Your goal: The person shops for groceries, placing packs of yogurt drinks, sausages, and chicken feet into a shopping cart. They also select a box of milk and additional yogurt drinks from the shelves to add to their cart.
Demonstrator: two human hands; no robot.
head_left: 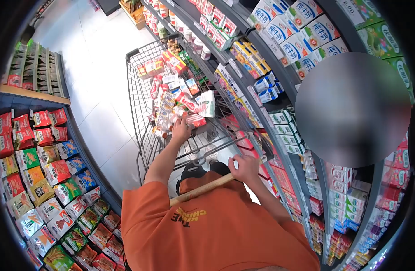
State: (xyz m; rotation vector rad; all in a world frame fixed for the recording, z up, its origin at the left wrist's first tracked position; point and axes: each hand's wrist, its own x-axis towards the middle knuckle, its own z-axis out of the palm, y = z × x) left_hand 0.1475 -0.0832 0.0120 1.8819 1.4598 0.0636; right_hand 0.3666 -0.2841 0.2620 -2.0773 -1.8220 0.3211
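My left hand (181,130) reaches into the near part of a wire shopping cart (142,131), its fingers slightly apart and touching the piled goods beside a red-and-white striped pack (196,120). Nothing is visibly gripped in it. Closed around the cart's tan handle bar (203,189) is my right hand (244,168), near the bar's right end. The pile holds several clear-wrapped packs (166,106), a red-and-white package (188,103), a white-and-green package (207,104) and red-and-yellow packs (174,62).
Shelves with milk cartons (302,34) and other boxed goods run close along the cart's right side. At left, a display of bagged snacks (40,180) borders the pale tiled floor (97,77). A round blur (353,109) hides part of the right shelves.
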